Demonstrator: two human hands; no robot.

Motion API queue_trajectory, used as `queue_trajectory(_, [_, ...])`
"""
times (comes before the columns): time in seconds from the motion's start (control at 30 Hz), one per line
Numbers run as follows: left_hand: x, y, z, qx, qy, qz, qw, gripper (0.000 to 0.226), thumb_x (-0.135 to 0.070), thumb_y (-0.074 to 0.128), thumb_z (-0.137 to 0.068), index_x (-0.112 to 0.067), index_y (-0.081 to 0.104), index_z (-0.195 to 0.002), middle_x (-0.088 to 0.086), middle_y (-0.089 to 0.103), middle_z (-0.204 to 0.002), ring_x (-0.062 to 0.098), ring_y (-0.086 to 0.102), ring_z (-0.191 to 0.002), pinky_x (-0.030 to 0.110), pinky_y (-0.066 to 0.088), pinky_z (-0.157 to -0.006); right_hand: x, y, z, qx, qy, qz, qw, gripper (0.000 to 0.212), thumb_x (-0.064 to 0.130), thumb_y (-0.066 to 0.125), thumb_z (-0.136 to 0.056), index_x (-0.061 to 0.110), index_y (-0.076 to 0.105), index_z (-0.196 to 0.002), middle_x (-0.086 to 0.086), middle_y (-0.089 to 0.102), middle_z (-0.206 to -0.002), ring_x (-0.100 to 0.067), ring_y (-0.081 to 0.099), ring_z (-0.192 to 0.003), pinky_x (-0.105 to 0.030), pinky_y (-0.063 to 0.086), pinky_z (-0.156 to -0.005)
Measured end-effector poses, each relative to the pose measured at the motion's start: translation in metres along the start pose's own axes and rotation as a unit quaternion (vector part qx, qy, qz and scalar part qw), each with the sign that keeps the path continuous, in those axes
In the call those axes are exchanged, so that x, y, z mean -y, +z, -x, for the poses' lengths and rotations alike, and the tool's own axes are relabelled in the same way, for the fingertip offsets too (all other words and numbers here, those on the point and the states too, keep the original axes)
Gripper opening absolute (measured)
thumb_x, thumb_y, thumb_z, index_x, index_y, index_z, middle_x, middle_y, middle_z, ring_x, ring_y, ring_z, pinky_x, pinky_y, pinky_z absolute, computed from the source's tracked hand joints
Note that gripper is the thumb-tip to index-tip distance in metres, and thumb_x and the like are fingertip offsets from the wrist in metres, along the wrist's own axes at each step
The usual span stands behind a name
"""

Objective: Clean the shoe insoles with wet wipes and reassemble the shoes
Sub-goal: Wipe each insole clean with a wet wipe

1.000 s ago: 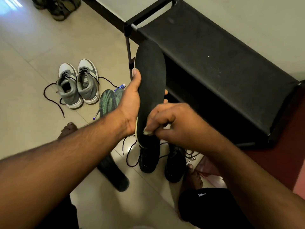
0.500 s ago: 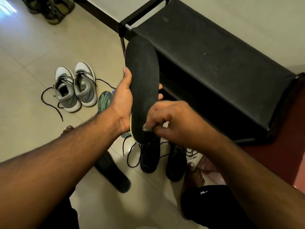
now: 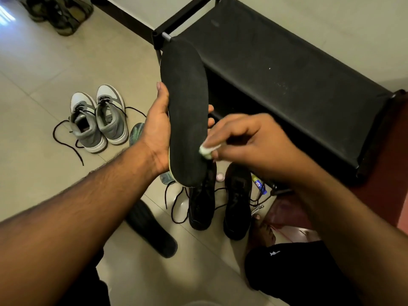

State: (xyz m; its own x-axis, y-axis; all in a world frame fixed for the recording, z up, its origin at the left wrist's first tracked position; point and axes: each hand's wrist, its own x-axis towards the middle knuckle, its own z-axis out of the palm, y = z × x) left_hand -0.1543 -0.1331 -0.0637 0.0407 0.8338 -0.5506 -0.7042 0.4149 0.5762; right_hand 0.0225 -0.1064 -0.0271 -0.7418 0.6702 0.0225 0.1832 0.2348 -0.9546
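My left hand [image 3: 157,129] grips a long black insole [image 3: 186,107] upright, thumb along its left edge and fingertips showing at its right edge. My right hand [image 3: 247,140] pinches a small wadded white wet wipe [image 3: 206,150] against the insole's lower right edge. Below them stand two black shoes [image 3: 237,202] with loose laces on the tiled floor. A second black insole [image 3: 152,228] lies on the floor to their left. A green patterned insole [image 3: 135,133] lies partly hidden behind my left wrist.
A pair of grey and white sneakers [image 3: 99,120] with untied laces stands at the left. A black shoe rack [image 3: 298,85] fills the upper right. Sandals [image 3: 59,12] lie at the top left. A small tube [image 3: 259,184] lies by the black shoes. My knees are at the bottom.
My right hand has slid with the wipe from the insole's lower middle to its lower right edge. The insole has lifted slightly in my left hand.
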Motion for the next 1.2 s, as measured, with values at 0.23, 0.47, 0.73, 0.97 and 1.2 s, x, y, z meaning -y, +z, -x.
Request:
queue_trajectory(0.23, [0.004, 0.006, 0.003, 0.03, -0.005, -0.032, 0.999, 0.083, -0.073, 0.026, -0.095, -0.01, 0.08, -0.091, 0.009, 0.074, -0.095, 0.021, 0.07, -0.088, 0.034, 0.057, -0.085, -0.017, 0.007, -0.004, -0.123, -0.031, 0.195, 0.973, 0.025, 0.005, 0.069, -0.081, 0.013, 0.073, -0.104, 0.002, 0.068, -0.097, -0.004, 0.062, -0.092, -0.019, 0.049, -0.083])
queue_trajectory(0.47, [-0.022, -0.003, 0.001, -0.007, 0.082, 0.013, 0.997, 0.09, -0.074, 0.022, -0.094, -0.002, 0.059, -0.133, 0.016, 0.063, -0.12, 0.025, 0.061, -0.09, 0.035, 0.054, -0.079, 0.002, 0.037, 0.005, 0.089, 0.032, 0.07, 0.993, 0.013, 0.003, 0.074, -0.08, 0.01, 0.073, -0.09, 0.007, 0.064, -0.081, -0.006, 0.062, -0.071, -0.02, 0.053, -0.066])
queue_trajectory(0.73, [-0.021, -0.005, 0.003, -0.011, 0.073, 0.019, 0.997, 0.087, -0.075, 0.026, -0.093, -0.004, 0.069, -0.12, 0.012, 0.068, -0.11, 0.024, 0.064, -0.09, 0.036, 0.054, -0.079, 0.001, 0.019, -0.001, 0.007, 0.062, -0.012, 0.998, 0.016, -0.002, 0.075, -0.077, 0.012, 0.074, -0.086, -0.001, 0.066, -0.089, -0.025, 0.063, -0.074, -0.027, 0.053, -0.065])
queue_trajectory(0.97, [-0.011, -0.003, 0.001, 0.012, 0.011, 0.004, 1.0, 0.088, -0.078, 0.026, -0.09, -0.007, 0.077, -0.103, 0.012, 0.071, -0.102, 0.023, 0.067, -0.087, 0.038, 0.055, -0.084, -0.018, 0.014, -0.005, -0.06, -0.036, 0.177, 0.982, 0.013, 0.001, 0.072, -0.08, 0.011, 0.073, -0.088, 0.006, 0.062, -0.092, -0.006, 0.06, -0.089, -0.014, 0.046, -0.076])
queue_trajectory(1.2, [-0.008, 0.001, 0.002, 0.026, -0.015, -0.014, 0.999, 0.086, -0.075, 0.031, -0.091, -0.005, 0.069, -0.121, 0.013, 0.069, -0.108, 0.025, 0.065, -0.084, 0.037, 0.056, -0.076, -0.018, -0.002, -0.018, -0.321, -0.026, 0.063, 0.945, 0.01, 0.0, 0.071, -0.082, 0.008, 0.071, -0.089, -0.007, 0.064, -0.087, -0.011, 0.058, -0.077, -0.022, 0.049, -0.071])
